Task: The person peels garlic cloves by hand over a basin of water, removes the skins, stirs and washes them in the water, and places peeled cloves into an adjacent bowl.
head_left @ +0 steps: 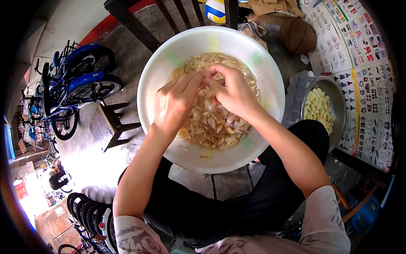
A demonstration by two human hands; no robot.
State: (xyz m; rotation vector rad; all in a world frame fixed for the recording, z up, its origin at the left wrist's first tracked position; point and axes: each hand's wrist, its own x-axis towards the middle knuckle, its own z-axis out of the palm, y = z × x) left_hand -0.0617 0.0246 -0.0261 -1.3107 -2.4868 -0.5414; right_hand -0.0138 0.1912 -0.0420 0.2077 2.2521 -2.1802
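Note:
Over a large white basin (154,63) both hands meet at their fingertips, fingers bent and pinched. My left hand (175,99) shows its back and is closed. Thumb and forefinger of my right hand (233,86) are pressed together beside it. Between the fingertips is what seems to be a garlic clove, mostly hidden by the fingers. Below them, the basin holds water with loose papery skins and unpeeled garlic cloves (218,129). Off to the right, peeled pale cloves (318,106) fill part of a metal bowl (337,108).
A dark wooden chair (146,29) stands behind the basin, a small stool (114,122) to its left. Blue bicycles (91,80) are parked at far left. A basketball (298,35) and a volleyball (215,10) lie at the back. Printed sheets (355,80) cover a surface at right.

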